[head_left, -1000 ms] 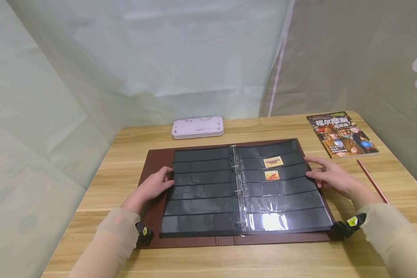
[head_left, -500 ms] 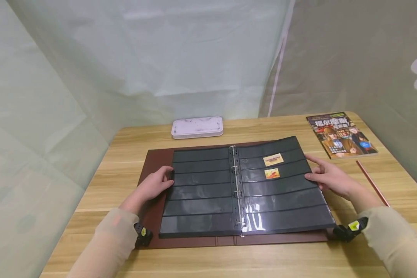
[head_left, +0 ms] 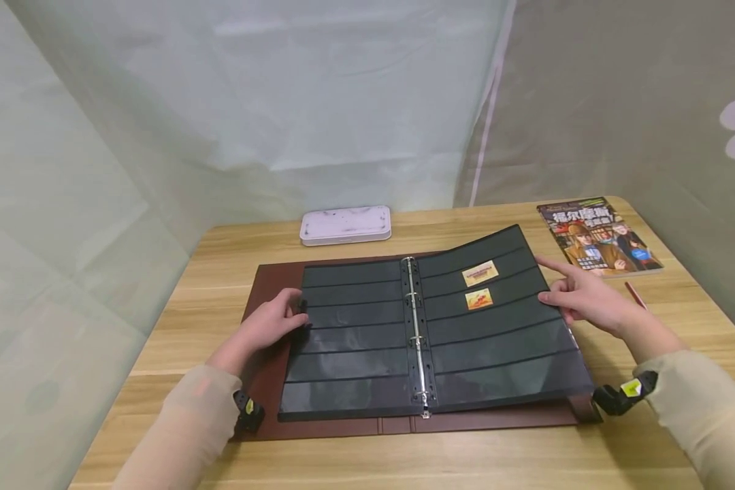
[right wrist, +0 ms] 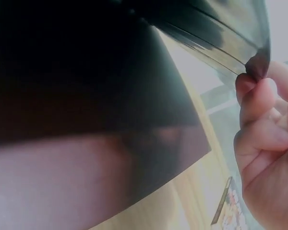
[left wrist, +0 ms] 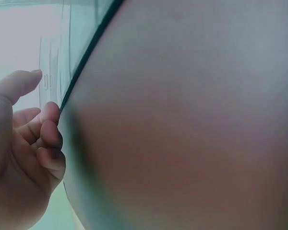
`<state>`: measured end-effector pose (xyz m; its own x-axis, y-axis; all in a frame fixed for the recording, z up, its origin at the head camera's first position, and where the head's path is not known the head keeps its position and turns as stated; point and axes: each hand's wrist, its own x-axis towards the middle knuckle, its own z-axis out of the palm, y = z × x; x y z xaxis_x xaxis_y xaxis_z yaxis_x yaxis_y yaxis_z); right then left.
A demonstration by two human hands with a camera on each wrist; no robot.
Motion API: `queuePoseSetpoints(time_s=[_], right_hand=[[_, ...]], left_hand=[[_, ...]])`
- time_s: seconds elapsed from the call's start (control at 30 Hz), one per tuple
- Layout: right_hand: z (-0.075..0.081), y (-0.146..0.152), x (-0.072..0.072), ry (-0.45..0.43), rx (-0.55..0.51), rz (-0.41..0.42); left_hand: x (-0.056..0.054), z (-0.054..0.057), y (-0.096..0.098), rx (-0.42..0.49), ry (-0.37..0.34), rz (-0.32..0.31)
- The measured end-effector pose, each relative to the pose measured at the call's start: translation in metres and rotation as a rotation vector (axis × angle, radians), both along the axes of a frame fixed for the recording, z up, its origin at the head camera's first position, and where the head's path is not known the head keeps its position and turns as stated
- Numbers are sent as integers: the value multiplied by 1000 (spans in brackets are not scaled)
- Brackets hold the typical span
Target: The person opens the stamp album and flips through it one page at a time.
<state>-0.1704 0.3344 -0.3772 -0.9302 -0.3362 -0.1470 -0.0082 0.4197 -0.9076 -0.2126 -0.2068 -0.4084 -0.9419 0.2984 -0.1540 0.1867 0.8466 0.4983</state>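
A ring-bound stamp album with a brown cover [head_left: 337, 427] lies spread on the table in the head view. Its black left page [head_left: 349, 340] lies flat. The black right page [head_left: 496, 340] bows upward at its outer side and bears two small stamps in its upper strips, a cream one [head_left: 480, 273] and an orange-yellow one [head_left: 479, 299]. My right hand [head_left: 588, 299] pinches this page's outer edge between thumb and fingers, also plain in the right wrist view. At the left page's outer edge rests my left hand [head_left: 269, 320], thumb apart from its loosely bent fingers.
Behind the album stands a pale flat case [head_left: 346, 225]. An illustrated magazine [head_left: 600, 238] lies at the back right, and a thin red stick [head_left: 635, 295] beside my right hand is partly covered by the forearm. Pale cloth [head_left: 343, 102] hangs behind the table.
My right hand has lifted the outer edge of the right page, which now curves higher, and the glare on its lower strips has gone. The left hand has stayed nearly in place.
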Motion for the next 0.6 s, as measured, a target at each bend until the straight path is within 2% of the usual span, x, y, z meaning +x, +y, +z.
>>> queuePoseSetpoints(time_s=[0.17,0.33,0.6], right_hand=[[11,-3,0,-9,23,14],[19,-7,-1,13,4,37],[28,-15,-4,24,-78,42]], left_hand=[[-1,5,1,5,17,-12],[-3,10,4,12,24,-3],[-5,15,10,29,32,-14]])
